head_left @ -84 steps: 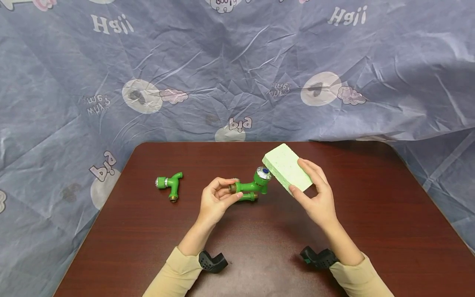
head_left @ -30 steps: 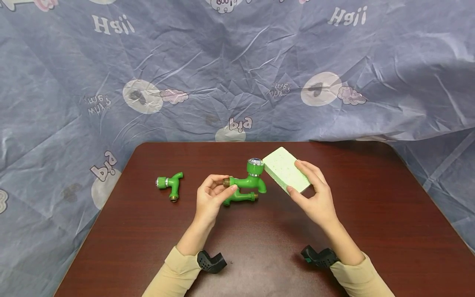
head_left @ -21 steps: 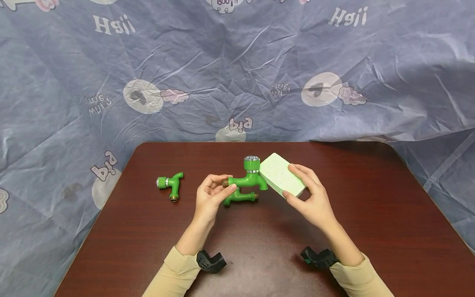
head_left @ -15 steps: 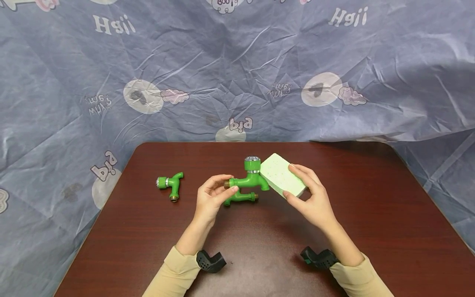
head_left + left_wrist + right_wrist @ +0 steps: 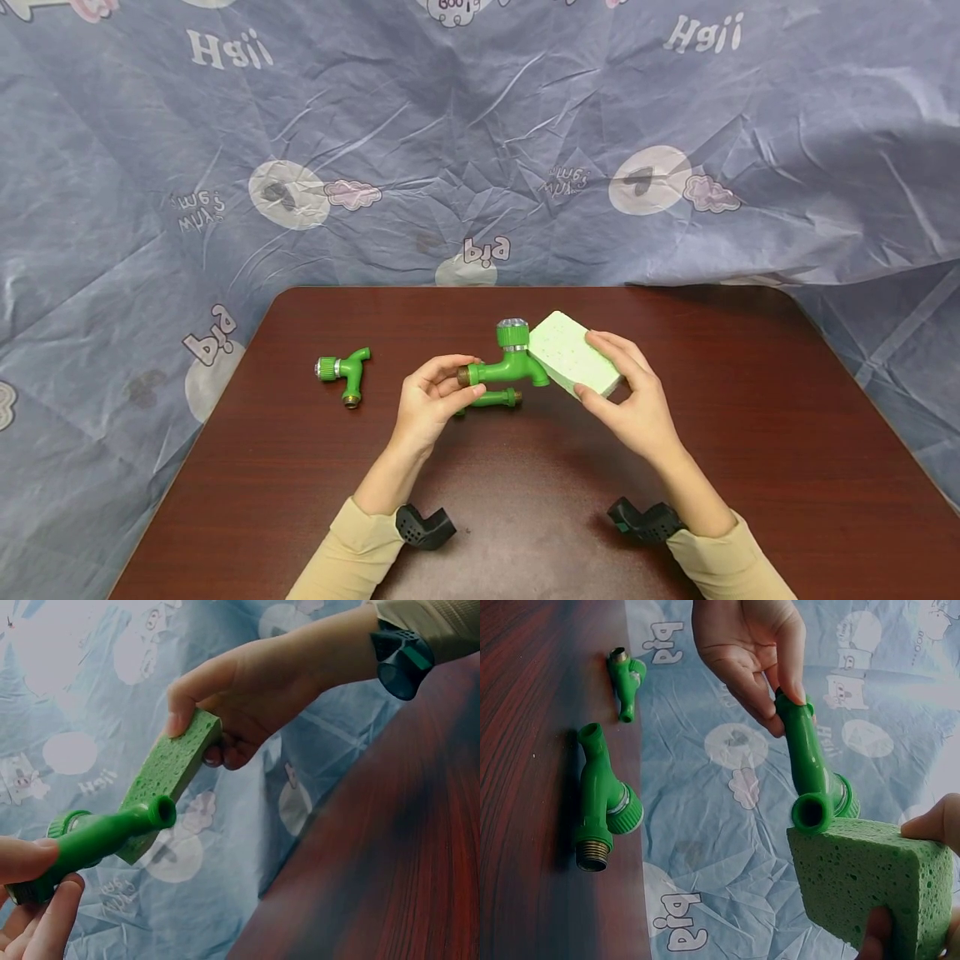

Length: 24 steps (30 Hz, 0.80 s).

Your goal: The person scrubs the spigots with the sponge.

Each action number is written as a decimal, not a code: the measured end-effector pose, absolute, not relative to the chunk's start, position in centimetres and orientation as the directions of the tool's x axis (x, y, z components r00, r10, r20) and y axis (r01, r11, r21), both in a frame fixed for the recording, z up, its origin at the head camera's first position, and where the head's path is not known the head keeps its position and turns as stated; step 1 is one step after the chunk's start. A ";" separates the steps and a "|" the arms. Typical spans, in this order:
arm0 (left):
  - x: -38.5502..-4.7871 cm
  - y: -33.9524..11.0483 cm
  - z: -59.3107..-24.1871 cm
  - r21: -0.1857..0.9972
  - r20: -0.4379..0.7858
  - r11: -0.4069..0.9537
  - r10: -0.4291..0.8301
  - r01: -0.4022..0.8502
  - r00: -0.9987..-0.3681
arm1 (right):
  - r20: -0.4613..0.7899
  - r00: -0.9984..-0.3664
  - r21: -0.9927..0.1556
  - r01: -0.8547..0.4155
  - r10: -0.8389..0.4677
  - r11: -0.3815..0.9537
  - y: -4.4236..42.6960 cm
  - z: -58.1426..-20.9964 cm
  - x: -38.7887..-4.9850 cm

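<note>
My left hand [image 5: 423, 404] pinches a green tap [image 5: 510, 367] by its threaded inlet end and holds it above the table. The tap's ribbed knob points up and its spout points to the right. In my right hand [image 5: 633, 396] is a pale green sponge [image 5: 573, 354], gripped by its edges between thumb and fingers. One end of the sponge is against the tap near the knob and spout, as the right wrist view [image 5: 855, 862] also shows. In the left wrist view the spout [image 5: 161, 812] lies in front of the sponge.
A second green tap [image 5: 495, 399] lies on the dark red-brown table [image 5: 480, 500] below the held one, partly hidden by it. A third green tap [image 5: 348, 373] lies to the left. Behind the table hangs a printed blue-grey cloth [image 5: 480, 167].
Since the oldest frame, the tap has been turned so its knob points up, and the sponge has come lower and left against it. Over the last half second both have shifted slightly right.
</note>
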State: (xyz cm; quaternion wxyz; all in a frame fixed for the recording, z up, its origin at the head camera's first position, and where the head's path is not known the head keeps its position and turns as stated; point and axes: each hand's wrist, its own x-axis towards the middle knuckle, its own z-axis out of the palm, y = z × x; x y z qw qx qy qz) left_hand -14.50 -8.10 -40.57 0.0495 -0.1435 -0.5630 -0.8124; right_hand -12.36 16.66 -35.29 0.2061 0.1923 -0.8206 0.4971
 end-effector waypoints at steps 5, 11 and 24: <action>-14.5 -8.1 -40.5 0.899 0.322 -0.329 0.051 0.288 -0.945 | 0.526 -0.843 -0.739 -0.519 -0.115 0.430 16.6 -35.3 -12.4; -14.4 -8.0 -40.5 0.907 0.352 -0.256 0.019 0.336 -0.936 | 0.544 -0.831 -0.723 -0.535 -0.116 0.438 16.7 -35.4 -12.3; -14.2 -7.9 -40.1 0.913 0.299 -0.297 0.021 0.280 -0.954 | 0.537 -0.835 -0.737 -0.532 -0.117 0.418 16.6 -35.4 -12.3</action>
